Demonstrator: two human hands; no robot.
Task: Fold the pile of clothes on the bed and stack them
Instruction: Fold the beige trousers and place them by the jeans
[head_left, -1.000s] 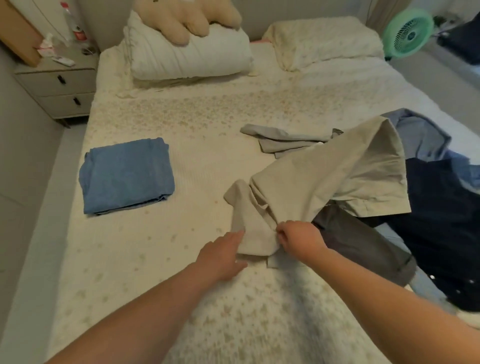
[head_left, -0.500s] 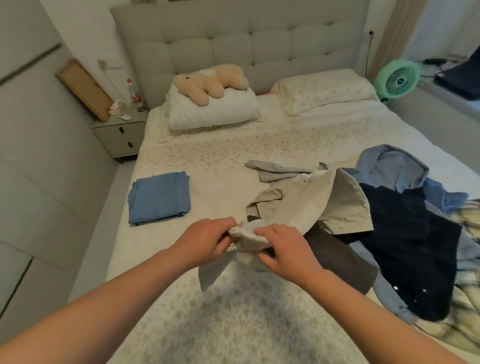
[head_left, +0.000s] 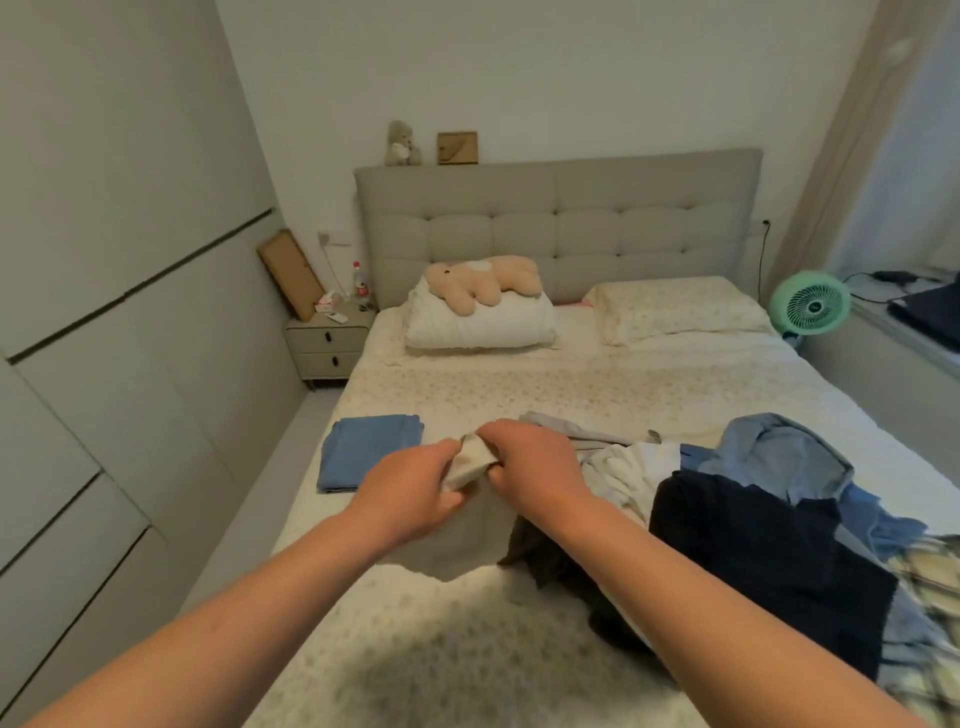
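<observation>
Fingers of both my hands are curling round one bunched edge of the beige garment, left hand and right hand pinching it almost knuckle to knuckle, so the grip points are sitting just beside each other. I am holding that edge up off the bed, over its middle and toward the foot edge, and the rest of the cloth is hanging straight down from my fingers toward the sheet; its lower part is blurring, so I am only guessing that the hem is just clearing the cover. The long axis is running downward from my hands, not across, so the coming move, as I judge it, is calling for my hands to part sideways along the edge. The folded blue piece is lying toward the bed's left edge, nearer my left hand. The unfolded pile is lying along the right edge, nearer my right hand, with the dark navy shirt on top.
</observation>
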